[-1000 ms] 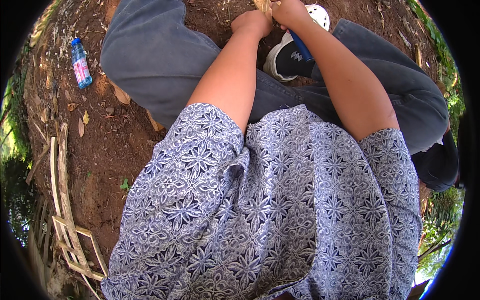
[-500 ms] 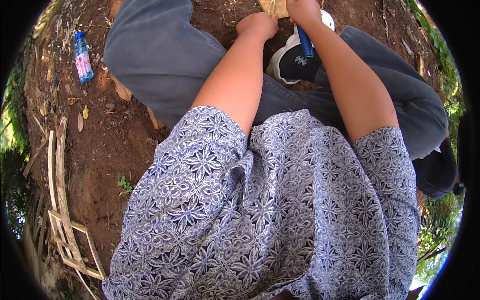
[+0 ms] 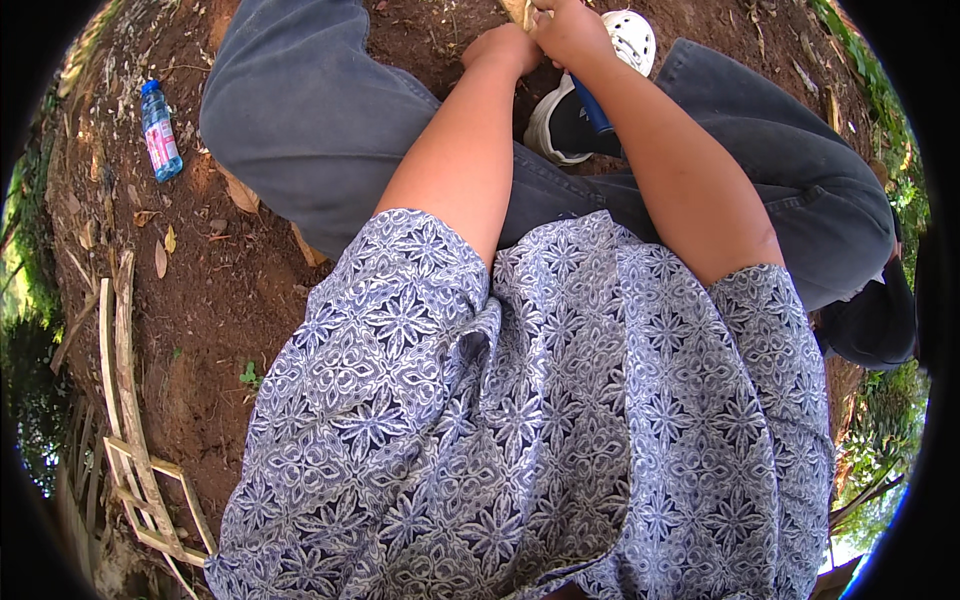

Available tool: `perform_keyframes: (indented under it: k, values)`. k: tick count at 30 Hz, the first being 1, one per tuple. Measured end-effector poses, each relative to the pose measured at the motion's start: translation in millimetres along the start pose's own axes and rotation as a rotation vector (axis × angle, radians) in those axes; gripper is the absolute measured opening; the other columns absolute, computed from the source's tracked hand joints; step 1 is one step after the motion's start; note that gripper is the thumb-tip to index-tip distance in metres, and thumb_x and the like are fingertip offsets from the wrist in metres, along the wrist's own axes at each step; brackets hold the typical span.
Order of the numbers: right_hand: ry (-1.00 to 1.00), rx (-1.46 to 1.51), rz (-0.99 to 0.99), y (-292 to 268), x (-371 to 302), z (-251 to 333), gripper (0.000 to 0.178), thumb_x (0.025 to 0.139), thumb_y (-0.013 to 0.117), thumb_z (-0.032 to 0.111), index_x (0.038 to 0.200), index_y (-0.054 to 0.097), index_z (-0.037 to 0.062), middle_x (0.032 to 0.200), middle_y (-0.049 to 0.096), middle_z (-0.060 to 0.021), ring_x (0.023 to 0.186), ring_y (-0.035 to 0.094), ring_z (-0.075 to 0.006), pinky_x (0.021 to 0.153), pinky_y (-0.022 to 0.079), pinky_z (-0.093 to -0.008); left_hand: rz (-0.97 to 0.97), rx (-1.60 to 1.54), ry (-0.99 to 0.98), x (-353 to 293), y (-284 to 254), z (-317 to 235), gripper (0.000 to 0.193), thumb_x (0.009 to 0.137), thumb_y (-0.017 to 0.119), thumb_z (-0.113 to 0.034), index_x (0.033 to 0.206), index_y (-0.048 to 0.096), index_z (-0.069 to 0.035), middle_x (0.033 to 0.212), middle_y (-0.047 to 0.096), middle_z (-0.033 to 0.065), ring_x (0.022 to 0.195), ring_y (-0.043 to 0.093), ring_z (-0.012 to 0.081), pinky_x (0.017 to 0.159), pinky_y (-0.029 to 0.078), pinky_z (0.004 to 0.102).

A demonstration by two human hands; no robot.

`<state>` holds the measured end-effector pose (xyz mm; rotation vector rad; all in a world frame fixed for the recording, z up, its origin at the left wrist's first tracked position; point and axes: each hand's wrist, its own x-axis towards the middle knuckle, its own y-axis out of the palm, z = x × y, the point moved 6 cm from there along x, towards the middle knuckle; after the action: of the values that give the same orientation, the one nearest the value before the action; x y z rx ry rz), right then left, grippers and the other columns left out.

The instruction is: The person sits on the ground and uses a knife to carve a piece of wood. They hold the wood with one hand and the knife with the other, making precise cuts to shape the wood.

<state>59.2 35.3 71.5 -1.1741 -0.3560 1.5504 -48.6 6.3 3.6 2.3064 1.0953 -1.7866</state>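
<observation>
Both arms stretch forward to the top edge of the head view. My right hand (image 3: 574, 32) is closed around a tool with a blue handle (image 3: 592, 106); its working end is hidden by the hand. Right beside it, my left hand (image 3: 503, 48) is curled, with its fingers mostly hidden and whatever they grip out of sight. A pale, flat piece of wood (image 3: 518, 12) shows at the picture's edge, just beyond the two hands. The handle's lower end hangs over the dark sock above my white shoe (image 3: 630, 38).
My legs in dark grey trousers (image 3: 310, 130) are folded on brown soil (image 3: 200, 350). To the left stands or lies a blue-capped bottle (image 3: 160, 135). Farther down the left side are thin wooden strips (image 3: 125, 400) and a small strip frame (image 3: 160, 500). Dry leaves lie scattered nearby.
My right hand has come left and slightly nearer with the blue-handled tool, closing up to my left hand. Less of the wood shows now. The view has shifted slightly.
</observation>
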Motion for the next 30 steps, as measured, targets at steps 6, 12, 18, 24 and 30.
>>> perform_keyframes:
  k: [6, 12, 18, 24, 30]
  values:
    - [0.041, -0.009, -0.114, 9, 6, 1, 0.024, 0.086, 0.063, 0.013, 0.106, 0.074, 0.0066, 0.099, 0.072, -0.0268, 0.099, 0.069, -0.0427, 0.090, 0.054, -0.0489, -0.038, 0.039, 0.024, -1, -3, 0, 0.046, 0.092, 0.062, -0.048, 0.116, 0.075, -0.012, 0.107, 0.076, 0.0102, 0.100, 0.074, 0.0224, 0.086, 0.056, 0.0387]
    - [0.065, 0.004, -0.280, 15, 52, -17, 0.026, 0.088, 0.062, 0.015, 0.110, 0.073, 0.0064, 0.101, 0.072, -0.0270, 0.102, 0.069, -0.0429, 0.092, 0.054, -0.0501, -0.038, 0.017, 0.024, 3, 3, 1, 0.053, 0.097, 0.053, -0.053, 0.123, 0.072, -0.011, 0.118, 0.072, 0.0120, 0.109, 0.069, 0.0256, 0.092, 0.054, 0.0418]
    - [-0.175, -0.081, -0.306, -25, 80, -26, 0.035, 0.090, 0.059, 0.015, 0.122, 0.073, 0.0138, 0.092, 0.073, -0.0255, 0.080, 0.073, -0.0367, 0.076, 0.059, -0.0460, -0.102, 0.080, 0.027, 10, 10, 0, 0.065, 0.103, 0.036, -0.057, 0.116, 0.073, -0.006, 0.088, 0.076, 0.0092, 0.073, 0.073, 0.0193, 0.075, 0.057, 0.0367]
    - [0.021, 0.125, 0.191, -3, 18, -13, 0.035, 0.097, 0.053, 0.015, 0.127, 0.071, 0.0144, 0.069, 0.070, -0.0154, 0.042, 0.060, -0.0199, 0.046, 0.053, -0.0357, 0.020, 0.017, -0.029, -2, 3, -2, 0.055, 0.105, 0.037, -0.048, 0.132, 0.067, -0.012, 0.136, 0.066, 0.0125, 0.128, 0.062, 0.0267, 0.103, 0.049, 0.0412]
    - [0.102, 0.127, 0.147, 0, 10, -9, 0.034, 0.097, 0.056, 0.015, 0.127, 0.070, 0.0141, 0.068, 0.069, -0.0166, 0.046, 0.062, -0.0223, 0.047, 0.054, -0.0367, -0.045, 0.125, 0.045, 5, 3, -3, 0.053, 0.097, 0.047, -0.051, 0.117, 0.073, -0.010, 0.105, 0.076, 0.0097, 0.078, 0.073, 0.0193, 0.077, 0.056, 0.0365]
